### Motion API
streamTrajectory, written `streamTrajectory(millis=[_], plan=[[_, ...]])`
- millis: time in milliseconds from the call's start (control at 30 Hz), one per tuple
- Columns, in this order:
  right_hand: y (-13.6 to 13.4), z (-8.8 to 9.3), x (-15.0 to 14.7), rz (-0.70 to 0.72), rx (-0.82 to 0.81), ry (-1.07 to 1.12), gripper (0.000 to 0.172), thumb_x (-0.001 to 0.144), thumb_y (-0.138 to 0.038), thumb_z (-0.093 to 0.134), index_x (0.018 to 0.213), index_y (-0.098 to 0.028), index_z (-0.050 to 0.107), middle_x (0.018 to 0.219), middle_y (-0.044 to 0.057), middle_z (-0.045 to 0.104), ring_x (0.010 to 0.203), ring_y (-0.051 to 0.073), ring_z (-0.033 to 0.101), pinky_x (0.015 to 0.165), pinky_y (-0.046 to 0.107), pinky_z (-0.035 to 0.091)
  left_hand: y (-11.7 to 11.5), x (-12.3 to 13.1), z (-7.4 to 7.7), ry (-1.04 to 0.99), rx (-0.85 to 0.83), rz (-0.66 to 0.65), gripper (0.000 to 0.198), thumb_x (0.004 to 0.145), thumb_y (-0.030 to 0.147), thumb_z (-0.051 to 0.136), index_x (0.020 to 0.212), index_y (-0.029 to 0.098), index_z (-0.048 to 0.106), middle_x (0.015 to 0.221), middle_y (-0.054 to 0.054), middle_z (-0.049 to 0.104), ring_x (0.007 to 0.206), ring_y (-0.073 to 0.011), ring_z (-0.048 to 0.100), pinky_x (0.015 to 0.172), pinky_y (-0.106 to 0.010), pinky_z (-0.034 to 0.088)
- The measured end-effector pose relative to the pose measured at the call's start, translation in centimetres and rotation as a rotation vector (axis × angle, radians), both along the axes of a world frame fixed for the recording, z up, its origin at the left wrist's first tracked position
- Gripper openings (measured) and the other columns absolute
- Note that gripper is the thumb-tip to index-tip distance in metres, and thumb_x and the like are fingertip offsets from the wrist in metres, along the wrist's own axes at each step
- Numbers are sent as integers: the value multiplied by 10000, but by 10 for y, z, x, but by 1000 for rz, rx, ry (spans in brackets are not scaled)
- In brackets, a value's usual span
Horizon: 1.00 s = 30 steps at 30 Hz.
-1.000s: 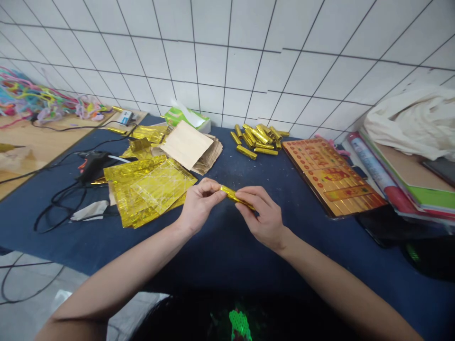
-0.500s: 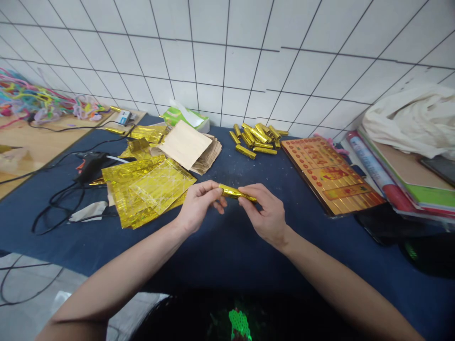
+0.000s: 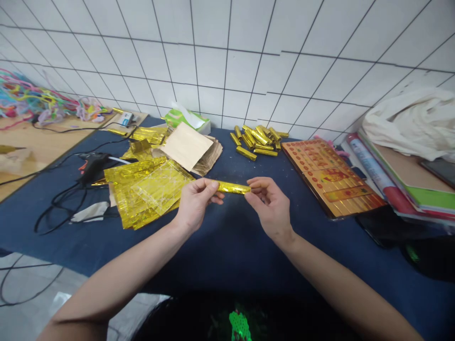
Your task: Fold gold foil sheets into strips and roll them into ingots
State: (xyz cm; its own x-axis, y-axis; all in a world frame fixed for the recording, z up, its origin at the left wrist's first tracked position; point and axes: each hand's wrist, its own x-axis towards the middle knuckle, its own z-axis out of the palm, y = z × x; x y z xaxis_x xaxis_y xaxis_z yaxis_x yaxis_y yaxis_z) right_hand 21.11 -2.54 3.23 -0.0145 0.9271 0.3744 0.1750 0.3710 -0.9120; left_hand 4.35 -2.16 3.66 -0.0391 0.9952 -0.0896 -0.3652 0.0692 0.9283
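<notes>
A shiny gold foil roll (image 3: 232, 188) lies almost level across the gap between my hands, above the dark blue tabletop. My left hand (image 3: 197, 201) pinches its left end between thumb and fingers. Around the roll's right tip, the thumb and forefinger of my right hand (image 3: 268, 206) are parted, with the thumb at or touching the tip. Crinkled gold foil sheets (image 3: 142, 189) lie in a loose pile left of my left hand. Beyond my hands, by the wall, several finished-looking gold rolls (image 3: 261, 137) are heaped.
Brown paper sheets (image 3: 186, 147) are stacked by a green tissue pack (image 3: 202, 124). At left are a black glue gun (image 3: 93, 166) with its cord and colourful fuzzy strands (image 3: 53, 102). An orange-gold printed packet (image 3: 332, 175) lies right, beside stacked books (image 3: 408, 180) and white cloth (image 3: 419, 118).
My right hand's fingers have come apart and shifted to the roll's right tip, baring more of it. The roll is now more level; my left hand keeps its pinch.
</notes>
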Motion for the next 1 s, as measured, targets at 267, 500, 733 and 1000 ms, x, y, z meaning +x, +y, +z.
streamTrajectory(millis=[267, 500, 733, 1000], plan=[[2, 5, 3, -38, -48, 21, 100, 753, -306, 625, 750, -206, 630, 1050, 49, 566, 910, 174, 557, 687, 300, 453, -2, 3, -5, -2, 83, 56, 204, 662, 302, 708, 661, 116, 624, 607, -4, 625, 554, -92, 595, 523, -191, 516], [4, 4, -3, 86, -330, 275, 139, 737, -306, 618, 677, -198, 682, 1059, 59, 624, 919, 189, 551, 716, 323, 443, -5, 6, -7, 13, 129, 29, 176, 676, 283, 703, 636, 122, 643, 728, 3, 588, 585, -78, 601, 546, -193, 531], [5, 5, -7, 34, -526, 520, 164, 655, -328, 675, 735, -185, 685, 774, 29, 647, 711, 143, 558, 620, 282, 436, -6, 7, -6, 47, 112, -14, 196, 660, 302, 710, 697, 129, 625, 751, -3, 595, 608, -104, 611, 540, -218, 531], [6, 7, -6, 13, -617, 522, 201, 619, -353, 694, 618, -166, 621, 539, -7, 574, 517, 112, 516, 492, 250, 397, -10, 5, -8, 354, 357, -11, 467, 651, 215, 726, 1057, 214, 496, 1196, -70, 529, 751, -102, 628, 668, -228, 520]])
